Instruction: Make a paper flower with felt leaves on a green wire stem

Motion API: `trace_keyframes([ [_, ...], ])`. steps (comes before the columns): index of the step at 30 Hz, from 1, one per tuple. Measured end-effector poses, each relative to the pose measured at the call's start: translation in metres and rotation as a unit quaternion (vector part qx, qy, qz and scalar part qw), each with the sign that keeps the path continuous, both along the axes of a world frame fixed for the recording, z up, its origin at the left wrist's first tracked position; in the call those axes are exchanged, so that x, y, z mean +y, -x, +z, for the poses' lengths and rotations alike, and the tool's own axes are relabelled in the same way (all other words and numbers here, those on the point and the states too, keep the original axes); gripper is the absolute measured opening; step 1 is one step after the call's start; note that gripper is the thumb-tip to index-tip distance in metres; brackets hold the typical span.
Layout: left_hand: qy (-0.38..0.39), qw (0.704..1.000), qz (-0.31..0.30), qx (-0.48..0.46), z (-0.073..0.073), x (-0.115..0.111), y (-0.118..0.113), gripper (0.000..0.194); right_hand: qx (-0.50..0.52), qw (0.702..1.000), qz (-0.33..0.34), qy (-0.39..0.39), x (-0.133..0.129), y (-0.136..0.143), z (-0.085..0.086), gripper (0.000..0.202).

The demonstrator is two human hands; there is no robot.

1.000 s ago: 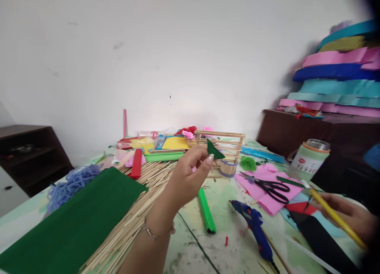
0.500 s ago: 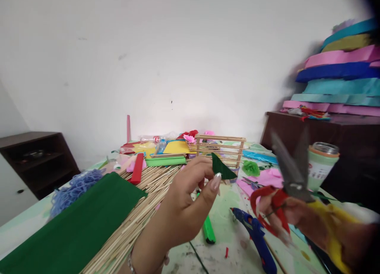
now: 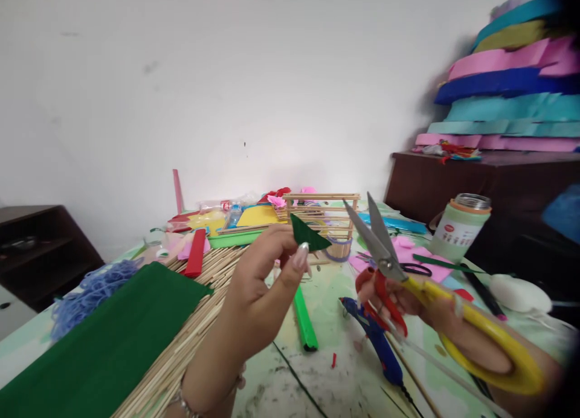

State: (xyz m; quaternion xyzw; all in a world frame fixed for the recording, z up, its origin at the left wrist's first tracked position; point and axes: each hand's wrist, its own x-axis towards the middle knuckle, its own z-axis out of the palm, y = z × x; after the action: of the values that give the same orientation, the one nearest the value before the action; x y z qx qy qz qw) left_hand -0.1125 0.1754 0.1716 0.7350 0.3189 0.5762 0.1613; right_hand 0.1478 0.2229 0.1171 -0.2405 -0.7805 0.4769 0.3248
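Between the thumb and fingers of my left hand [image 3: 267, 285] is a small dark green paper triangle [image 3: 308, 234], held up above the table. My right hand [image 3: 435, 321] grips a pair of scissors [image 3: 385, 262] with one red and one yellow handle; the blades point up and left, slightly apart, and do not touch the green piece. Under my right hand lies a blue glue gun [image 3: 378, 345] on the table. A bright green stick-like piece [image 3: 304, 321] rests between my two hands. My left forearm passes over a bundle of thin wooden sticks [image 3: 181, 333].
A large dark green sheet [image 3: 104, 333] lies at left, beside blue yarn [image 3: 93, 288]. A small stick frame [image 3: 321, 197] stands at the back. At right are an uncapped bottle [image 3: 460, 228], a white computer mouse [image 3: 521, 294] and a cabinet stacked with coloured paper [image 3: 498, 98].
The scissors have swung left and down, closer to the green triangle, and their blades are nearer together. My view has turned slightly right; my left hand keeps its pinch.
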Motion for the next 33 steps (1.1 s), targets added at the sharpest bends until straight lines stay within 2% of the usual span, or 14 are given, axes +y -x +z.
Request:
trace_keyframes([
  [3, 0.012, 1.000, 0.014, -0.007, -0.001, 0.002, 0.005, 0.020, 0.036, 0.998, -0.047, 0.024, 0.013, -0.012, 0.019, 0.080],
  [6, 0.021, 0.999, 0.025, -0.011, -0.001, 0.004, 0.008, 0.020, 0.111, 0.979, -0.161, 0.052, 0.030, -0.039, 0.035, 0.072],
  [9, 0.042, 0.999, 0.024, -0.010, -0.003, 0.008, 0.005, 0.021, 0.186, 0.941, -0.269, 0.086, 0.043, -0.066, 0.042, 0.073],
  [11, 0.072, 0.997, 0.007, 0.018, -0.008, 0.013, -0.004, 0.023, 0.198, 0.928, -0.301, 0.091, 0.046, -0.074, 0.043, 0.075],
  [13, 0.106, 0.991, -0.038, 0.069, -0.017, 0.020, -0.018, 0.022, 0.186, 0.940, -0.272, 0.083, 0.043, -0.069, 0.043, 0.073],
  [15, 0.119, 0.984, -0.089, 0.100, -0.028, 0.026, -0.034, 0.017, 0.176, 0.958, -0.211, 0.080, 0.037, -0.053, 0.042, 0.071],
  [19, 0.138, 0.975, -0.130, 0.114, -0.047, 0.032, -0.057, 0.013, 0.183, 0.972, -0.110, 0.102, 0.023, -0.016, 0.034, 0.068],
  [22, 0.144, 0.970, -0.138, 0.138, -0.050, 0.032, -0.062, 0.017, 0.181, 0.976, -0.071, 0.098, 0.018, -0.003, 0.025, 0.066],
  [27, 0.132, 0.972, -0.122, 0.148, -0.047, 0.034, -0.062, 0.025, 0.146, 0.983, -0.064, 0.086, 0.019, -0.007, 0.022, 0.065],
  [33, 0.139, 0.981, -0.066, 0.120, -0.041, 0.043, -0.046, 0.022, 0.188, 0.971, -0.129, 0.076, 0.025, -0.015, 0.030, 0.063],
])
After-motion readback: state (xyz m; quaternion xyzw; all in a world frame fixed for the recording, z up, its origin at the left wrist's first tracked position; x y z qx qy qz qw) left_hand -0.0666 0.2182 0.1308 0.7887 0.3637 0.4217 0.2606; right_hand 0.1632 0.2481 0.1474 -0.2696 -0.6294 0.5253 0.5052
